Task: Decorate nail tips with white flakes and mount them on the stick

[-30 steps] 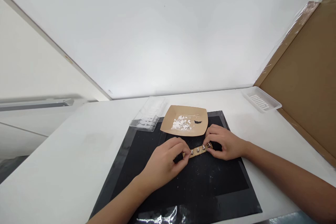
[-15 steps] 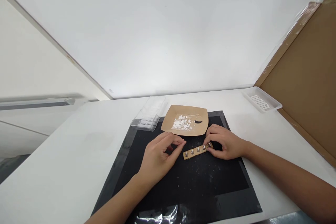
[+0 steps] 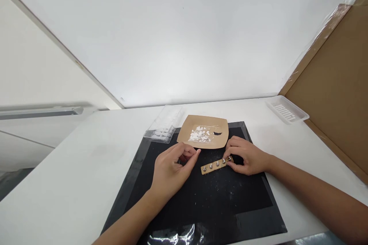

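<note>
The left hand [image 3: 171,168] has been withdrawn from the studded strip [image 3: 214,166] on the black mat [image 3: 224,203] — its grip (tips close) cannot be determined; the strip is now pinched by the right hand [image 3: 246,156] alone.

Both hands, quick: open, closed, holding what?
Left hand: pinched closed, off studded strip; can't tell if holding anything.
Right hand: closed on the strip's right end.

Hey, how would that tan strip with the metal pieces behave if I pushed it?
The tan strip looks fairly stiff, judging by its straight edges. Being flat and slim, it would probably slide rather than roll. The metal pieces along it might tip if loose; I can't tell whether they're fixed.
</note>
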The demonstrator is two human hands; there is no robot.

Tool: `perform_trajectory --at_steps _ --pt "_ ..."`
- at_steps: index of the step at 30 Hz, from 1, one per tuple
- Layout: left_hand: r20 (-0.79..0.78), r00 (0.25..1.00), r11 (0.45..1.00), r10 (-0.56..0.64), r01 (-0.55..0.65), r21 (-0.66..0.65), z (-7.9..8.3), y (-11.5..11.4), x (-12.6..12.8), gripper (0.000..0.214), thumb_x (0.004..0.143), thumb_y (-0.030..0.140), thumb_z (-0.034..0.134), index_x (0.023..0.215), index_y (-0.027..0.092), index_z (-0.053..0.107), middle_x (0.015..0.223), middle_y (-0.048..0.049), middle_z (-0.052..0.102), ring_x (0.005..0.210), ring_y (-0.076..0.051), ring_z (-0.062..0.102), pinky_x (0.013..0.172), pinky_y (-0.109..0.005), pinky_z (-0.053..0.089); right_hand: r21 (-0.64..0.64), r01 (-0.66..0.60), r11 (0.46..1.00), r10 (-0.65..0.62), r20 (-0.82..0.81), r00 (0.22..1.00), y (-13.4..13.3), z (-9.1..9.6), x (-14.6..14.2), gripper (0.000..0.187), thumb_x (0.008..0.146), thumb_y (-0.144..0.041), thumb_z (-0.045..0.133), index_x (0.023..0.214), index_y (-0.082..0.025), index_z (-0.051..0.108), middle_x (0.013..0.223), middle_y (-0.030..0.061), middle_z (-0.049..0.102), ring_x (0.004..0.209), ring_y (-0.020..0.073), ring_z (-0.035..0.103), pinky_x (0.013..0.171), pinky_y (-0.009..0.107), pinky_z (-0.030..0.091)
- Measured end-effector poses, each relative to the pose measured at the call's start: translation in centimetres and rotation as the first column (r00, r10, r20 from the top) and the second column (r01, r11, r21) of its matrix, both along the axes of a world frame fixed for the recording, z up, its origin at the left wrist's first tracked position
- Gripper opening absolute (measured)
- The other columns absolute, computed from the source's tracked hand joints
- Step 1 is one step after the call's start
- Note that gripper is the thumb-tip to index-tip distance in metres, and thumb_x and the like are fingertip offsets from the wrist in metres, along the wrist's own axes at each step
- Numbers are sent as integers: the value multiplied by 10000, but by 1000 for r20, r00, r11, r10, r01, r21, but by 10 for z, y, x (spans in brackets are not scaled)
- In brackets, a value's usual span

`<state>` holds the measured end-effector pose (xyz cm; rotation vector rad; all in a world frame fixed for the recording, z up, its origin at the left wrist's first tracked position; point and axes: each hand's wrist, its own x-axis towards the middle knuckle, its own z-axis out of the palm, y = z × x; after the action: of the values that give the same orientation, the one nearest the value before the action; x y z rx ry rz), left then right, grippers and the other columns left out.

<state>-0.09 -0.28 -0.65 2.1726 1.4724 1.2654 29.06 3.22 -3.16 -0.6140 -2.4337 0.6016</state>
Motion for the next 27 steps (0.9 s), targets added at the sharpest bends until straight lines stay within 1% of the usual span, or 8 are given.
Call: perform_trajectory --at_steps 4,6,9,14,18,21,27 --pt "5 999 999 33 -34 10 0 0 -2 94 965 315 737 921 243 779 872 7 803 625 -119 667 573 -235 544 7 -1 1000 1 0 1000 0 0 0 143 924 -146 691 1040 -227 671 977 52 673 920 212 606 856 374 486" --pt "-4 999 999 44 -44 -23 0 1 -3 104 977 330 724 969 261 801 931 10 826 603 -115 665 556 -235 549 9 -3 1000 3 3 1000 0 1 0 145 924 -149 696 1044 -226 669 973 52 670 915 210 604 852 370 487" --pt "-5 998 996 59 -59 -66 0 3 -4 133 977 361 722 1005 271 816 962 9 839 566 -115 660 526 -239 553 15 -5 1000 4 8 1000 0 1 0 150 925 -149 699 1048 -228 665 970 50 666 909 209 603 856 372 490" --pt "-4 999 998 43 -43 -51 -1 4 -3 170 999 369 696 1054 270 822 1022 -11 844 687 -145 735 575 -248 595 6 -5 1000 5 10 1000 0 0 0 141 929 -151 691 1044 -230 664 974 54 669 912 214 600 854 380 495" --pt "7 1000 999 24 -24 -36 -1 6 -3 171 1012 344 675 1035 250 816 1009 -28 832 717 -143 737 554 -230 580 6 -2 1000 2 14 1000 0 0 0 147 927 -144 692 1042 -229 663 969 50 666 911 211 599 852 375 490" --pt "6 1000 1000 -2 2 -18 0 8 -4 158 1010 323 675 979 238 804 967 -28 811 752 -142 729 546 -214 558 3 -5 1000 5 8 1000 0 0 0 145 928 -142 688 1043 -227 665 967 48 666 906 206 596 851 373 484" --pt "4 1000 998 19 -19 -53 0 12 -7 183 997 367 703 887 242 777 872 3 790 689 -131 691 543 -210 526 5 -7 1000 6 9 1000 0 0 0 146 928 -138 683 1044 -224 667 965 49 665 904 206 594 851 374 483"
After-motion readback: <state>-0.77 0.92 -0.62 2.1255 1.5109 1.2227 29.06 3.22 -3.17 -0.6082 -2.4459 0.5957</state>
